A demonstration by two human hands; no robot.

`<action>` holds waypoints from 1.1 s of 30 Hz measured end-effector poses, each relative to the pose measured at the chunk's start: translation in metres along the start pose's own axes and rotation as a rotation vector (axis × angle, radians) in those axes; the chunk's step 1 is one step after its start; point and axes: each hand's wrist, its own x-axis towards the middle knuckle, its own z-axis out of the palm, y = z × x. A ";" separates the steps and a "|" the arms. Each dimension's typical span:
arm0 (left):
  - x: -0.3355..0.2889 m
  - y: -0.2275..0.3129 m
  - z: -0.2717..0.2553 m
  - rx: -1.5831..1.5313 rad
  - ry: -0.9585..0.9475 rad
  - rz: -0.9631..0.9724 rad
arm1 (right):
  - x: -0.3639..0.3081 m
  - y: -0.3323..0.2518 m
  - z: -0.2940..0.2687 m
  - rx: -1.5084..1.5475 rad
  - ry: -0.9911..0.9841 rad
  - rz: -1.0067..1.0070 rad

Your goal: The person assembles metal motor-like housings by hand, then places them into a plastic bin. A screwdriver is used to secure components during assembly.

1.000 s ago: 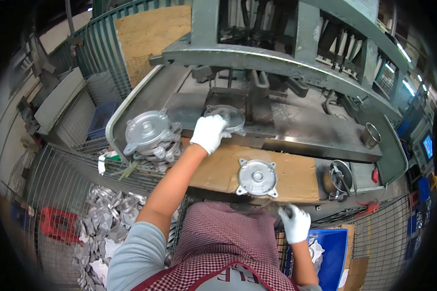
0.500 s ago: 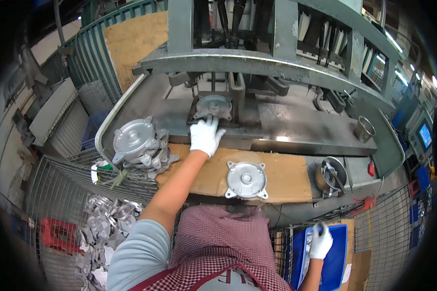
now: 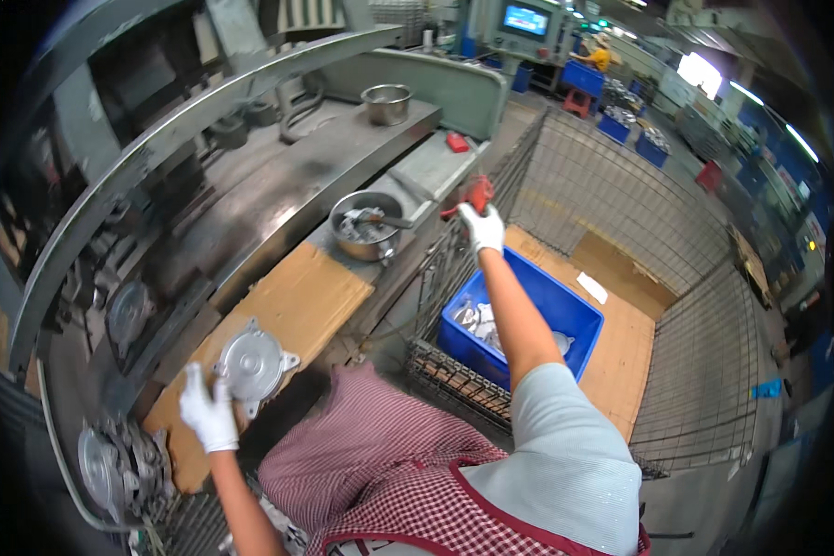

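My left hand (image 3: 208,410), in a white glove, is open beside a round metal cover (image 3: 252,363) with lugs. Its fingers point up at the cover's near-left edge; whether they touch is unclear. The cover lies flat on a cardboard sheet (image 3: 310,295). My right hand (image 3: 484,230), also gloved, is stretched out to a red handheld tool (image 3: 479,192) at the wire cage's corner. Its fingers are apart around the tool's lower end, with no closed grip visible. Below my right forearm sits a blue bin (image 3: 579,320) with metal parts inside.
Stacked metal castings (image 3: 111,468) stand at lower left. Another casting (image 3: 130,313) sits in the machine fixture. Steel pots, one holding tools (image 3: 366,246) and another (image 3: 386,104) on the machine bed, stand farther off. A wire cage (image 3: 612,199) surrounds the bin. A person (image 3: 600,54) is far away.
The view has swung right. My left hand has left the casting in the fixture and come to the cover on the cardboard. My right hand has moved from the blue bin to the red tool.
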 end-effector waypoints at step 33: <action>-0.027 0.053 -0.009 0.017 -0.246 -0.213 | -0.268 -0.188 0.103 -0.725 -1.330 -0.806</action>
